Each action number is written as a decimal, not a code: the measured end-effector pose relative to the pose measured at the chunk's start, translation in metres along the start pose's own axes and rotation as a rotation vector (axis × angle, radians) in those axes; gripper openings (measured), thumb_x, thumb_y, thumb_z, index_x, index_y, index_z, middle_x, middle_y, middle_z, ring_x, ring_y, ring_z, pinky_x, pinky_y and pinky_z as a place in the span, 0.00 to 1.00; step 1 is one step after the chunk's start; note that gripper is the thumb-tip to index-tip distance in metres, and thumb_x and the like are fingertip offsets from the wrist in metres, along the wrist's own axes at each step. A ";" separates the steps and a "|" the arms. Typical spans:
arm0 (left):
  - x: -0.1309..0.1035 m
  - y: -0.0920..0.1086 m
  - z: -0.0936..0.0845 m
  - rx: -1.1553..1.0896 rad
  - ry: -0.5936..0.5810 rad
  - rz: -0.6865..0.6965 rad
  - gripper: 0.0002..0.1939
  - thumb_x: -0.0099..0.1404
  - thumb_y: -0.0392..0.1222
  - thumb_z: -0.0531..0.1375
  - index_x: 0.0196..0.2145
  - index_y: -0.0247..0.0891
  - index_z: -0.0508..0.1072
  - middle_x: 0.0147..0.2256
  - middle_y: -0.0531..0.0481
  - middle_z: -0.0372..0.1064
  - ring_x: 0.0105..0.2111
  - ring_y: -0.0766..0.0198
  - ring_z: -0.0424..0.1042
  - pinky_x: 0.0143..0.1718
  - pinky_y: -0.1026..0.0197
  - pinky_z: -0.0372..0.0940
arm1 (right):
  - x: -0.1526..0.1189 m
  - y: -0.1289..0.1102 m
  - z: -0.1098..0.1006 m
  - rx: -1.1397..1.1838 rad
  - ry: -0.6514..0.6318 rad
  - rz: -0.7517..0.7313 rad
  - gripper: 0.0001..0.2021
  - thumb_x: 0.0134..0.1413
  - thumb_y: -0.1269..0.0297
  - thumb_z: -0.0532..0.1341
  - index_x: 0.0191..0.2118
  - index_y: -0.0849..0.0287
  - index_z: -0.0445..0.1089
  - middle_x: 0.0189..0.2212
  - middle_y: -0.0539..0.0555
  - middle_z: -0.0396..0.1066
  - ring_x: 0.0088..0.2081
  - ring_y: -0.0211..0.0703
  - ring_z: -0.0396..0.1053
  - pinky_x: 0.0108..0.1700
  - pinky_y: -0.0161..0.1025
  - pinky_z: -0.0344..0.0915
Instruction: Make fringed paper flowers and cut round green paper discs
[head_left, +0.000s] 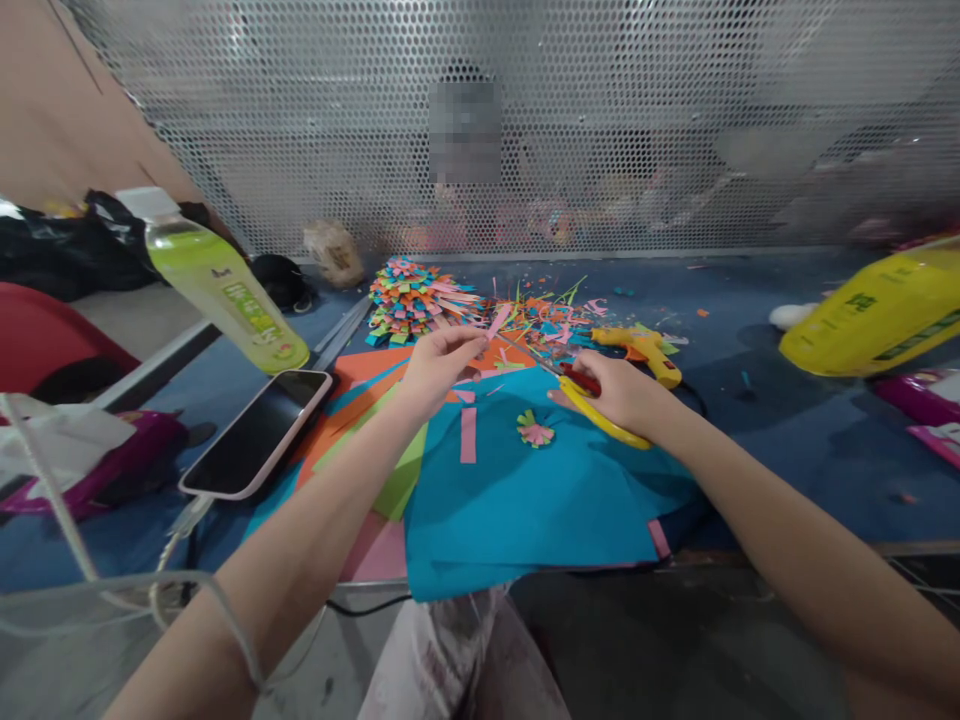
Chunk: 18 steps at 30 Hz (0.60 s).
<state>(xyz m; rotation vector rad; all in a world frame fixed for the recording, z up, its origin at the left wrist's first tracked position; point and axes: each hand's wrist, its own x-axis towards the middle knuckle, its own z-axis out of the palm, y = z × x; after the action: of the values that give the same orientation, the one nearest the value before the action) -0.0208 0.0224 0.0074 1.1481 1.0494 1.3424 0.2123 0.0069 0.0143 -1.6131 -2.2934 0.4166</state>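
Between the fingertips of my left hand is a small pink paper strip, pinched and pointing up. My right hand grips scissors with yellow and red handles, their blades reaching left toward the strip. Under both hands lies a blue sheet, over orange, green and pink ones. On it rest a loose pink strip and a small green and pink fringed paper flower. Behind my left hand stands a multicoloured pile of fringed paper.
Paper scraps and a yellow glue gun lie behind the scissors. At the left are a phone with a cable, a green drink bottle and a tissue pack. A yellow bottle is at the right.
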 end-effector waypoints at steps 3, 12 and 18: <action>-0.002 0.000 0.003 0.060 -0.048 0.020 0.11 0.46 0.42 0.67 0.27 0.34 0.75 0.23 0.53 0.67 0.22 0.72 0.65 0.19 0.68 0.64 | 0.000 0.000 0.000 0.017 0.005 -0.011 0.17 0.47 0.47 0.59 0.31 0.56 0.57 0.24 0.51 0.64 0.26 0.41 0.62 0.27 0.36 0.52; -0.004 -0.003 0.004 0.090 -0.049 0.042 0.11 0.46 0.44 0.67 0.28 0.35 0.76 0.24 0.52 0.69 0.22 0.71 0.66 0.20 0.69 0.64 | -0.001 0.000 0.000 0.049 0.003 -0.037 0.18 0.47 0.48 0.59 0.27 0.56 0.54 0.21 0.48 0.60 0.24 0.38 0.57 0.26 0.36 0.49; -0.002 -0.005 0.001 0.167 -0.080 0.069 0.12 0.49 0.45 0.65 0.30 0.35 0.76 0.24 0.53 0.69 0.21 0.72 0.65 0.21 0.68 0.64 | 0.000 0.000 0.001 0.048 0.014 -0.054 0.20 0.46 0.46 0.60 0.24 0.56 0.55 0.19 0.47 0.58 0.23 0.36 0.55 0.25 0.35 0.48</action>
<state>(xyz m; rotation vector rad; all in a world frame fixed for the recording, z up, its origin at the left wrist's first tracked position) -0.0188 0.0206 0.0027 1.3615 1.0884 1.2696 0.2120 0.0067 0.0139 -1.5237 -2.2932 0.4430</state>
